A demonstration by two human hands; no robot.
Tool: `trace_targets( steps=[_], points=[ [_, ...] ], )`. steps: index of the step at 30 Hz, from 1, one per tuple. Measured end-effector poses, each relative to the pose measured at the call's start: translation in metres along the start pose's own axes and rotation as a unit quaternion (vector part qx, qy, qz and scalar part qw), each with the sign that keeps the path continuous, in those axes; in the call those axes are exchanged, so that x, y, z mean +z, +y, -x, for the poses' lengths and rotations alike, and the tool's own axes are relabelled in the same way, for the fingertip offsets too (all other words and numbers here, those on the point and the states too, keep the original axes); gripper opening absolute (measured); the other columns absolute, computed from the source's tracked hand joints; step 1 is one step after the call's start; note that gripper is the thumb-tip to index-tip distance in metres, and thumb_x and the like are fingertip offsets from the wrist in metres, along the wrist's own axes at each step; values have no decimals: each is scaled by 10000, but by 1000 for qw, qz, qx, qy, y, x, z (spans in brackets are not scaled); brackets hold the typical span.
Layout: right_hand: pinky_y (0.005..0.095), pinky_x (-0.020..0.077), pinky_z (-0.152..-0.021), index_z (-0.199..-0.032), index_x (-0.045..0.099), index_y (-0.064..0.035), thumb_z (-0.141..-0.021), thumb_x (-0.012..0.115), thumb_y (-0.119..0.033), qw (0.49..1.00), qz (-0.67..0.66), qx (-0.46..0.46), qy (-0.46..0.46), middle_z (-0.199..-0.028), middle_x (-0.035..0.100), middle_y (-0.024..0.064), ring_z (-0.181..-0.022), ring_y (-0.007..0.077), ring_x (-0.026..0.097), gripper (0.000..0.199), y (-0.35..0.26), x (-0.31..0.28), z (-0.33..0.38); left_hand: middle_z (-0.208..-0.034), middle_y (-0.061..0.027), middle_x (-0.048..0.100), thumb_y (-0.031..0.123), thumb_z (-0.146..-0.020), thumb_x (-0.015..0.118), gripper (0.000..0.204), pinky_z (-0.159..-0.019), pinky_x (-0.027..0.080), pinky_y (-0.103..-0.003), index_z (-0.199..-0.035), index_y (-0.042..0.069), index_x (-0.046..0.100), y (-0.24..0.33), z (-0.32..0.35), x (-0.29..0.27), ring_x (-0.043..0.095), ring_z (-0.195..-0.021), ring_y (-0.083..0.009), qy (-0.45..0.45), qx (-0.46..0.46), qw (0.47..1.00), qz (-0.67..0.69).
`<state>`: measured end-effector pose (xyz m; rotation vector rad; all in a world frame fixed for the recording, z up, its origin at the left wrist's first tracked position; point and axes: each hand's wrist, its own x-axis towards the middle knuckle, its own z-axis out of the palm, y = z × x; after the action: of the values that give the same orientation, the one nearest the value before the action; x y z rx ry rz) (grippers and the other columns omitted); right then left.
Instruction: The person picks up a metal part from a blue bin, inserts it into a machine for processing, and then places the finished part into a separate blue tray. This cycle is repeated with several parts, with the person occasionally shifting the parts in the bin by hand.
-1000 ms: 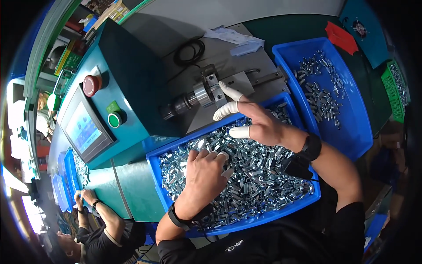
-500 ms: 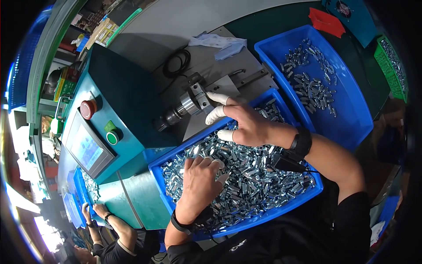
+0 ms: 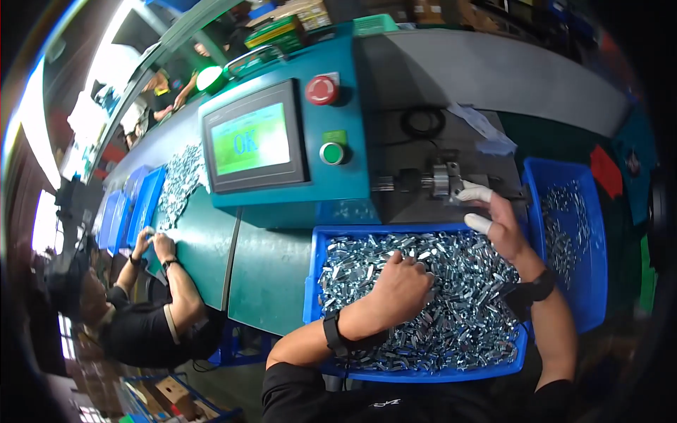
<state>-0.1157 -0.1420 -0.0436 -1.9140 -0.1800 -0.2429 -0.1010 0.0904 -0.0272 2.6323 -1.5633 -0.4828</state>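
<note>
My left hand (image 3: 403, 287) is closed over the metal fittings (image 3: 451, 310) that fill the large blue bin (image 3: 316, 271). Its fingers curl downward, so what they hold, if anything, is hidden. White finger covers sit on my right hand (image 3: 506, 227), which is beside the round metal fixture (image 3: 441, 182) of the teal machine (image 3: 331, 190). The forefinger reaches to the fixture's near side, and the thumb is spread apart below it. I see nothing between that finger and thumb. A dark band circles each wrist.
On the machine are a lit green screen (image 3: 248, 144), a red stop button (image 3: 321, 90) and a green button (image 3: 331, 153). A second blue bin (image 3: 589, 296) with fewer fittings stands at right. At left, a co-worker (image 3: 151, 310) handles something beside a heap of parts (image 3: 182, 185).
The view has swung left and levelled, bringing the machine's front toward the middle. The screen has turned green. My right hand remains by the fixture; my left stays over the fittings.
</note>
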Motion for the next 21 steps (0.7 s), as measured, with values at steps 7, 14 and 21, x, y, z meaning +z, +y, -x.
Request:
trace_targets(
  steps=[7, 14, 21],
  points=[
    [295, 453, -902, -1146, 575, -29, -813, 624, -43, 995, -52, 84, 31, -1084, 625, 101, -997, 169, 595, 337, -4, -10, -25, -890, -74, 637, 360, -787, 649, 269, -890, 391, -396, -867, 105, 671, -2, -4, 11, 587, -952, -237, 18, 29, 999, -6],
    [329, 515, -674, -1088, 602, -23, -762, 688, -123, 941, 305, 137, 56, -734, 666, 133, -700, 236, 663, 352, -36, -10, -52, -907, -67, 638, 289, -761, 642, 204, -916, 387, -392, -850, 110, 681, -2, -8, 18, 583, -962, -235, 8, 81, 997, -14],
    [354, 490, -609, -992, 630, -40, -697, 736, -218, 844, 520, 31, 125, -663, 629, 141, -647, 292, 640, 360, -23, 8, -61, -881, -63, 642, 212, -729, 627, 155, -893, 399, -393, -817, 91, 668, 2, -11, 21, 590, -941, -240, 18, 104, 994, 1]
  ],
)
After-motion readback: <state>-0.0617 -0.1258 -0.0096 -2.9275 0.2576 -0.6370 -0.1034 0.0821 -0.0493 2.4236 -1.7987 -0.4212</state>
